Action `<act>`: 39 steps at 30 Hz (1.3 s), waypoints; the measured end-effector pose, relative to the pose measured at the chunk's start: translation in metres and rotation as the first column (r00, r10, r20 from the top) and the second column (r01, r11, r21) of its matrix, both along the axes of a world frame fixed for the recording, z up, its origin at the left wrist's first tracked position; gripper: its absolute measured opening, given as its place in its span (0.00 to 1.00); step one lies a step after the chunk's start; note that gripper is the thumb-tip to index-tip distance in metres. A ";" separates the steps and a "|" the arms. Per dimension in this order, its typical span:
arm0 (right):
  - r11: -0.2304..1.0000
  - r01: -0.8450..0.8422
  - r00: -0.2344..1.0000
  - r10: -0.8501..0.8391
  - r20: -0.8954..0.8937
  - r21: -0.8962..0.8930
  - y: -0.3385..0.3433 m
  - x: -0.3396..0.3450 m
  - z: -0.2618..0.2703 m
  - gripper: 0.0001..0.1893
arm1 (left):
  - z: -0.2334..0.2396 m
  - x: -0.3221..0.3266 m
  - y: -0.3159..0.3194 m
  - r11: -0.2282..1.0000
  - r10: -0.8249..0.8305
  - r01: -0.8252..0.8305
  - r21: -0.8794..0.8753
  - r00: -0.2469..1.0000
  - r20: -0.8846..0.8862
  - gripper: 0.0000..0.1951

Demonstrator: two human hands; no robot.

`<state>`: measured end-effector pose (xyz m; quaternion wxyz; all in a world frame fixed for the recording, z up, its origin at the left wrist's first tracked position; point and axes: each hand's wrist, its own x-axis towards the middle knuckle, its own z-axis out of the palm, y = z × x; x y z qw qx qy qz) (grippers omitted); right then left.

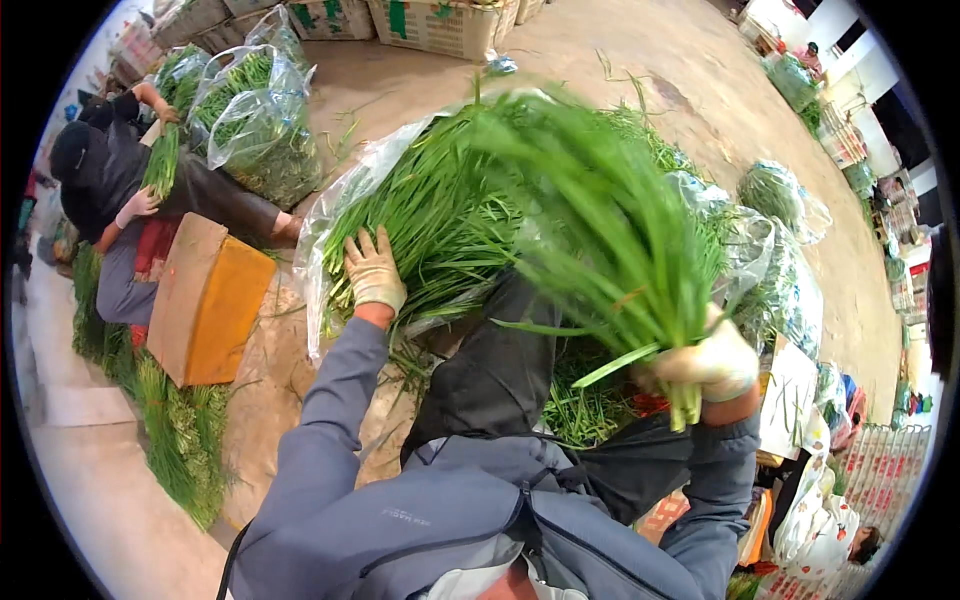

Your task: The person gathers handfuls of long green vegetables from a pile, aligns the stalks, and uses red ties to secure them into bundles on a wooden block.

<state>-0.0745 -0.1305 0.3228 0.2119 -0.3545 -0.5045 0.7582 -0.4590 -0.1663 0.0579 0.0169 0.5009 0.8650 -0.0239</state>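
Note:
A bunch of long flat green leaves, like garlic chives [637,247], is gripped near its pale cut stems by my gloved right hand [712,356]. Its leaves fan up and to the left, blurred by motion. My left hand [375,274], in a pale glove, lies with fingers spread on the left edge of a large heap of the same greens [427,172]. Clear plastic sheeting [319,225] lies under and around this heap. Between my legs, short loose greens [581,409] cover the floor. The right hand's fingers are partly hidden and blurred.
At left a seated co-worker [82,165] holds another bunch beside an orange-sided box [232,311]. Filled plastic bags of greens [262,127] and plastic crates [442,30] stand beyond. More bags [795,277] sit at right. Bundled greens [176,442] lie on the floor at lower left.

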 end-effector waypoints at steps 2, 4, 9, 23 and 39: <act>0.996 0.062 0.996 -0.058 -0.075 0.057 0.010 0.003 0.010 0.35 | 0.006 -0.001 -0.003 1.000 0.022 -0.022 0.005 0.999 -0.044 0.52; 0.985 0.066 0.994 -0.051 -0.097 0.162 0.023 -0.007 0.016 0.34 | 0.017 -0.003 -0.010 0.997 0.023 -0.022 -0.069 1.000 0.014 0.56; 0.941 -0.057 0.995 0.025 0.099 0.333 0.072 -0.045 -0.008 0.24 | 0.039 0.009 -0.013 0.991 0.001 0.004 -0.131 0.999 0.045 0.61; 0.697 -0.532 0.609 -0.080 0.789 0.481 0.146 -0.052 -0.162 0.27 | 0.074 0.126 0.000 0.992 0.002 0.097 0.086 -0.674 0.739 0.35; 0.472 -0.393 0.711 -0.389 0.586 0.789 -0.022 0.020 -0.124 0.24 | 0.105 0.192 0.046 0.919 -0.388 -0.314 0.240 -0.831 0.399 0.44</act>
